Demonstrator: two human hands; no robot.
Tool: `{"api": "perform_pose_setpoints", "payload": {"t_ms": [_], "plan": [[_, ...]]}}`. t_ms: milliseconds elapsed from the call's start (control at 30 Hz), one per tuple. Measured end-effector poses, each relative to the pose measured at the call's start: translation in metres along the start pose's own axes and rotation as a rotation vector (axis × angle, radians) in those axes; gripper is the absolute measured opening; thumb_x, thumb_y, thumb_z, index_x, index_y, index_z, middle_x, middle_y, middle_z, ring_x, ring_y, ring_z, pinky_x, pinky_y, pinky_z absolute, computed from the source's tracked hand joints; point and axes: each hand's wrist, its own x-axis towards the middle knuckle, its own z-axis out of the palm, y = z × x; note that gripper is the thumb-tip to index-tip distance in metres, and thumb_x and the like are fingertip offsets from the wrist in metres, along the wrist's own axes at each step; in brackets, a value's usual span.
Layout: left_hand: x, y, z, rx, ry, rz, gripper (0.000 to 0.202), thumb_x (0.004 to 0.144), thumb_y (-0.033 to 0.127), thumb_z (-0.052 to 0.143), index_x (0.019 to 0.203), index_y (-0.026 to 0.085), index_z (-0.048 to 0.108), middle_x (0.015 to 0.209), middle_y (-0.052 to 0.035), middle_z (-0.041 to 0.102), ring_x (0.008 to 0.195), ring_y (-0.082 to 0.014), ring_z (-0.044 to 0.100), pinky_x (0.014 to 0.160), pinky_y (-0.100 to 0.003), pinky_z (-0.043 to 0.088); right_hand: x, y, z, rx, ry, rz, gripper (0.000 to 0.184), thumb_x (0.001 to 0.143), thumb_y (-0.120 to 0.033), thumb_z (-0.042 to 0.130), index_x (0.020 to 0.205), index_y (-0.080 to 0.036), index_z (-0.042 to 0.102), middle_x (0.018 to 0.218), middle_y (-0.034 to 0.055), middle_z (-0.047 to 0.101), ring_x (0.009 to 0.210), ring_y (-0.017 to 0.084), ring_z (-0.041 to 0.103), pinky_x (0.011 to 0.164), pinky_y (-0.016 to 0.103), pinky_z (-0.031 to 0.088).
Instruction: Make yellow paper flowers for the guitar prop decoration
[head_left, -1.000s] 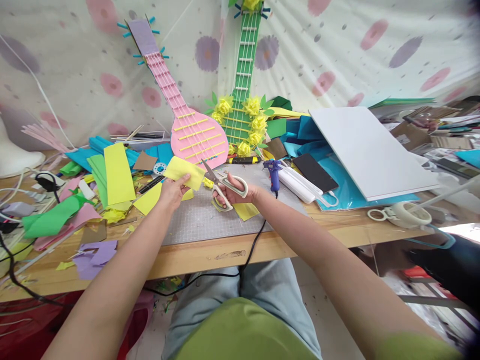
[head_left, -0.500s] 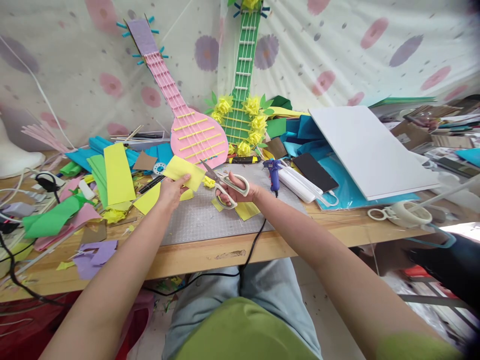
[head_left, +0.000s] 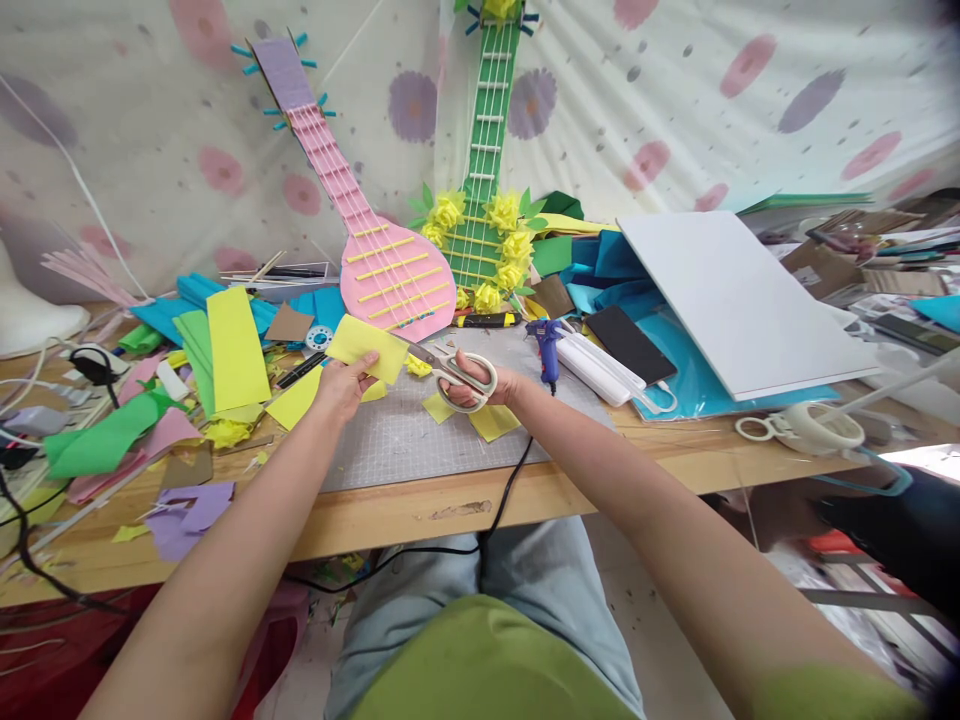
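Observation:
Pinched between the fingers of my left hand (head_left: 346,385) is a yellow paper piece (head_left: 369,346), held up over the cutting mat (head_left: 420,440). My right hand (head_left: 480,378) grips a pair of scissors (head_left: 452,375) by its pale handles, fingers through the loops. The scissor blades are nearly closed and their tips meet the right edge of the paper. Below my hands, yellow paper scraps (head_left: 496,422) and a small crumpled yellow paper flower (head_left: 418,367) lie on the mat.
Behind stand a pink paper lute (head_left: 397,280) and a green one (head_left: 491,150) with yellow flowers. A blue glue gun (head_left: 548,350), a black phone (head_left: 630,342) and a white board (head_left: 739,300) lie to the right. Coloured paper (head_left: 238,345) clutters the left. A black cable (head_left: 514,480) crosses the table edge.
The scissors have gone from spread to nearly closed at the edge of the yellow paper, as the fingers of my right hand drew together. My left hand has hardly moved.

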Motion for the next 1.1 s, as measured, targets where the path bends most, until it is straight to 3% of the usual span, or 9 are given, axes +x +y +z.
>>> {"api": "perform_pose_setpoints", "payload": {"t_ms": [367, 767, 967, 1100], "plan": [[-0.006, 0.003, 0.006, 0.048, -0.03, -0.02, 0.024, 0.065, 0.007, 0.067, 0.088, 0.013, 0.065, 0.092, -0.0071, 0.069, 0.072, -0.0135, 0.065, 0.061, -0.023, 0.054, -0.002, 0.0, 0.001, -0.048, -0.089, 0.05, 0.074, 0.078, -0.071, 0.009, 0.087, -0.011, 0.051, 0.056, 0.0001, 0.048, 0.048, 0.01, 0.044, 0.048, 0.023, 0.037], [-0.013, -0.002, 0.014, 0.076, -0.085, -0.053, 0.029, 0.058, 0.01, 0.073, 0.086, 0.012, 0.065, 0.09, -0.0083, 0.069, 0.072, -0.0154, 0.066, 0.063, -0.025, 0.055, 0.002, -0.002, 0.001, -0.055, -0.104, 0.062, 0.077, 0.074, -0.076, 0.012, 0.088, -0.012, 0.052, 0.064, 0.0028, 0.054, 0.057, 0.013, 0.052, 0.054, 0.027, 0.041], [-0.017, -0.003, 0.02, 0.106, -0.04, -0.057, 0.029, 0.055, 0.011, 0.075, 0.083, 0.011, 0.064, 0.087, -0.0092, 0.069, 0.072, -0.0168, 0.066, 0.066, -0.028, 0.055, 0.009, -0.005, 0.001, -0.041, -0.1, 0.012, 0.077, 0.073, -0.077, 0.014, 0.087, -0.012, 0.053, 0.063, 0.003, 0.055, 0.056, 0.013, 0.052, 0.053, 0.026, 0.041], [-0.015, -0.002, 0.018, 0.055, -0.022, -0.07, 0.023, 0.061, 0.009, 0.071, 0.083, 0.012, 0.064, 0.088, -0.0074, 0.069, 0.068, -0.0135, 0.066, 0.061, -0.024, 0.055, 0.003, -0.007, -0.002, -0.03, -0.082, 0.009, 0.076, 0.074, -0.077, 0.015, 0.088, -0.012, 0.052, 0.064, 0.0033, 0.055, 0.056, 0.013, 0.052, 0.051, 0.025, 0.04]]}}
